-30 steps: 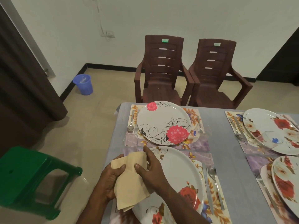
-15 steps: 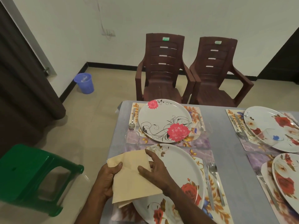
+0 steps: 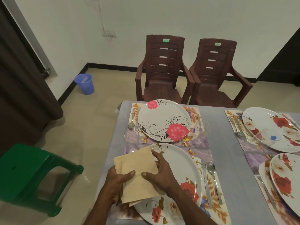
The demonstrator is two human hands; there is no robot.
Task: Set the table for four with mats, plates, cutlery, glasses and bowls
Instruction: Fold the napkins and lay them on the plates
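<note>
Both hands hold a beige napkin [image 3: 138, 169] above the left edge of the near floral plate [image 3: 181, 169]. My left hand [image 3: 118, 184] grips its lower left side with the thumb on top. My right hand [image 3: 159, 173] pinches its right edge. That plate rests on a floral mat [image 3: 215, 213] with a knife [image 3: 206, 184] and spoon [image 3: 213, 176] to its right. Beyond it lies a plate with pink flowers [image 3: 164, 120] on its own mat, a spoon [image 3: 132, 119] and a clear glass [image 3: 131, 135] to its left.
Two more set places with rose plates [image 3: 269, 127] and a fork [image 3: 263, 185] lie at the right. Two brown plastic chairs [image 3: 162, 70] stand beyond the grey table [image 3: 227, 159]. A green stool [image 3: 32, 174] stands to the left, a blue bucket [image 3: 85, 83] by the wall.
The napkin has been turned and spread flatter between my hands, its top corner swinging right over the plate rim. My head moved slightly, shifting the view.
</note>
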